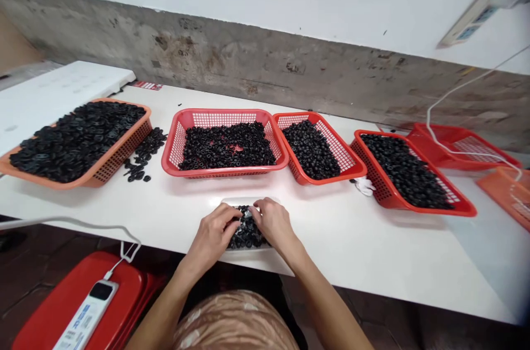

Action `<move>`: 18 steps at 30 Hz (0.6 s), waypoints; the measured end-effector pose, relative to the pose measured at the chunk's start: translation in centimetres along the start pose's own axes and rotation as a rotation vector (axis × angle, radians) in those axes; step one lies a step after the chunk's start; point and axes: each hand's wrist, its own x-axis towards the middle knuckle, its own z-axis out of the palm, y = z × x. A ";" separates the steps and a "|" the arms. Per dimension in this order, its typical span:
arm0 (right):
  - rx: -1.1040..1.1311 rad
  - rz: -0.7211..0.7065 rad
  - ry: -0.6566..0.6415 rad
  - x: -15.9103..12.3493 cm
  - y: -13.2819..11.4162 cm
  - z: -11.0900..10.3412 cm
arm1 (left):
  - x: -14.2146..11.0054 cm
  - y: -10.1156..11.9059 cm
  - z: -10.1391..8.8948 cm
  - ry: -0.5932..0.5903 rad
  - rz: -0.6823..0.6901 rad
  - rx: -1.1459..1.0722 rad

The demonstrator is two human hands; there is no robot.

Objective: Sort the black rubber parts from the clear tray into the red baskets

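Observation:
A shallow white tray (244,254) filled with small black ring-shaped parts (247,234) lies at the front edge of the table. From its left side, my left hand (216,228) reaches over the parts, thumb and fingers bent together in a pinch. Opposite it, my right hand (273,220) curls over the right side, its fingertips down among the pieces. Whatever the fingertips hold is too small or hidden to make out. Behind the tray stands a pink-red basket (226,172) of black rings.
An orange basket (120,154) heaped with black pieces stands left, with loose black pieces (143,154) beside it. Two red baskets (348,170) (383,190) of black parts stand right. A white power bank (89,314) rests on a red stool (49,300), its cable crossing the table edge.

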 end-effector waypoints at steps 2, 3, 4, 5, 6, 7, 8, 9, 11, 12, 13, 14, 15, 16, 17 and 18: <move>-0.032 0.015 -0.048 1.2 -0.3 1.3 | -0.6 -0.1 0.2 0.023 -0.011 -0.043; -0.041 0.020 -0.071 1.5 -0.3 1.8 | -0.9 -0.1 0.3 0.030 -0.010 -0.059; -0.044 0.022 -0.090 1.6 -0.2 2.0 | -1.1 -0.2 0.4 0.035 -0.007 -0.070; -0.038 0.023 -0.103 1.7 -0.1 2.1 | -1.2 -0.2 0.5 0.036 -0.004 -0.077; -0.025 0.023 -0.110 1.6 0.0 2.0 | -1.3 -0.2 0.5 0.036 -0.001 -0.082; -0.003 0.022 -0.112 1.4 0.0 1.7 | -1.3 -0.3 0.6 0.037 0.000 -0.086; 0.028 0.021 -0.109 1.2 0.1 1.3 | -1.3 -0.3 0.6 0.036 -0.003 -0.089; 0.068 0.016 -0.105 1.0 0.2 0.9 | -1.3 -0.3 0.6 0.035 -0.007 -0.093; 0.170 0.000 -0.099 0.4 0.4 -0.2 | -1.1 -0.2 0.7 0.041 -0.017 -0.106; 0.224 -0.011 -0.100 0.1 0.4 -0.7 | -1.0 -0.2 0.8 0.051 -0.024 -0.115; 0.269 -0.021 -0.105 -0.2 0.5 -1.1 | -0.9 -0.2 0.9 0.064 -0.033 -0.125; 0.322 -0.030 -0.111 -0.6 0.5 -1.4 | -0.8 -0.1 1.1 0.078 -0.046 -0.138; 0.393 -0.035 -0.114 -1.0 0.5 -1.6 | -0.7 -0.1 1.2 0.092 -0.062 -0.155; 0.479 -0.034 -0.113 -1.4 0.4 -1.8 | -0.7 0.0 1.4 0.105 -0.081 -0.175; 0.575 -0.027 -0.110 -1.7 0.4 -1.9 | -0.7 0.0 1.5 0.113 -0.103 -0.197; 0.667 -0.014 -0.107 -2.0 0.2 -2.0 | -0.7 0.1 1.6 0.120 -0.126 -0.219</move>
